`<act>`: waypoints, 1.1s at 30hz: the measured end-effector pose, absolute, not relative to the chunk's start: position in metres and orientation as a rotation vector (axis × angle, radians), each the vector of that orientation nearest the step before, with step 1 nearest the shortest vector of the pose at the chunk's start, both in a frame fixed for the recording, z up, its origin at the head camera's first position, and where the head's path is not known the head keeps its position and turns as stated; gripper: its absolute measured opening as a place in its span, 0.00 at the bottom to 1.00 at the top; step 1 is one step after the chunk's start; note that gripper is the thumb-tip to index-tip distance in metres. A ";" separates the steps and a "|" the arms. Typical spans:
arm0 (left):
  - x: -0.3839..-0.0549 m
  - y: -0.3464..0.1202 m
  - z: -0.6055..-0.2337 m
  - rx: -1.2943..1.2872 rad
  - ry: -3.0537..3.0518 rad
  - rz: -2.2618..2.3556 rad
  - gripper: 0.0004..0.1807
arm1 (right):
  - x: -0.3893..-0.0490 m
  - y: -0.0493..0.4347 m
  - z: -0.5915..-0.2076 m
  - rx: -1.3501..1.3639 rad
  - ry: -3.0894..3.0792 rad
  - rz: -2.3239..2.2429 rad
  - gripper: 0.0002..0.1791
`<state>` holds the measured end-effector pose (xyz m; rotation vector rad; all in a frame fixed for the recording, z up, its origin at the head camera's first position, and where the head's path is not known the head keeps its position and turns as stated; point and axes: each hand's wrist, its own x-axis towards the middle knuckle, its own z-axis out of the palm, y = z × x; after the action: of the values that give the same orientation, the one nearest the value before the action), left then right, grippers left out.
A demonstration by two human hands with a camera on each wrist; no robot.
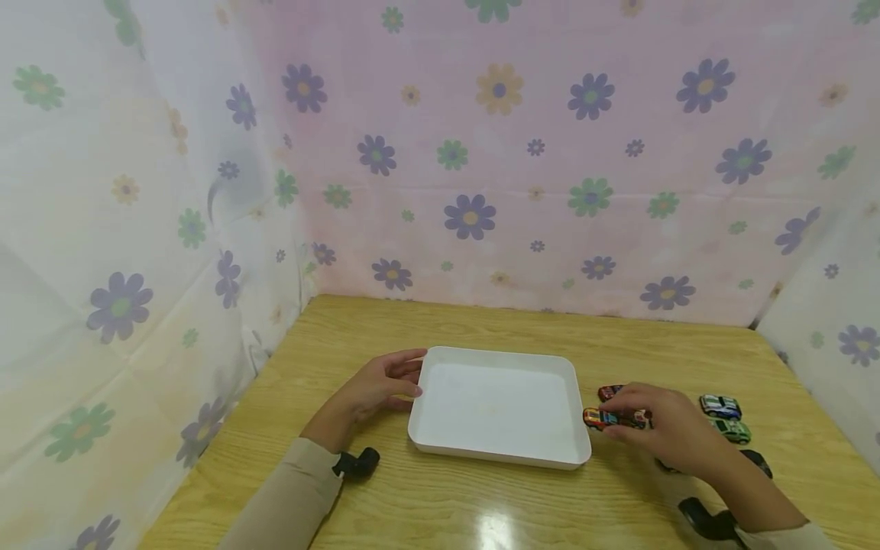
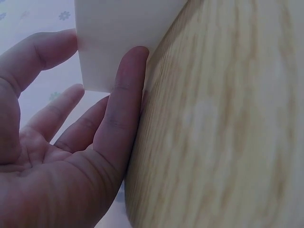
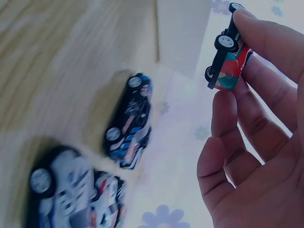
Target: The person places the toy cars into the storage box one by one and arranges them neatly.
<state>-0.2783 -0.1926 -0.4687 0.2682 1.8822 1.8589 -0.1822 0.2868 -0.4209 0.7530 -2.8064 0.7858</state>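
Note:
A shallow white rectangular tray (image 1: pixel 498 457) lies on the table, with nothing inside it. My left hand (image 1: pixel 381 386) is at the tray's left side. In the left wrist view, the fingertips of that hand (image 2: pixel 90 128) touch the white tray wall (image 2: pixel 114 33), its fingers loosely bent. Just past the tray's right edge, my right hand (image 1: pixel 670 428) pinches a small red and yellow toy car (image 1: pixel 600 418). The right wrist view shows this toy car (image 3: pixel 230 64) between thumb and fingers of the right hand (image 3: pixel 266 142), with its wheels and a teal patch visible.
More toy cars stand around the right hand: a dark red one (image 1: pixel 609 392), a white and blue one (image 1: pixel 720 406), a green one (image 1: pixel 730 431) and a black one (image 1: pixel 758 463). Others are partly hidden beneath the hand. Flowered cloth (image 1: pixel 467 176) encloses the wooden table (image 1: pixel 385 325).

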 end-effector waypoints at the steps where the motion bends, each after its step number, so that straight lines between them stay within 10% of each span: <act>1: -0.278 -0.193 -0.469 0.266 1.878 1.860 0.44 | -0.183 0.285 -0.420 0.753 -2.804 0.790 0.16; 33: -0.277 -0.192 -0.469 0.213 1.880 1.893 0.43 | -0.209 0.224 -0.405 0.974 -2.712 0.862 0.14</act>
<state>-0.2767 -0.1925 -0.4693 0.2131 1.8799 1.8930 -0.2090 0.2238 -0.4053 0.9736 -2.7120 0.8619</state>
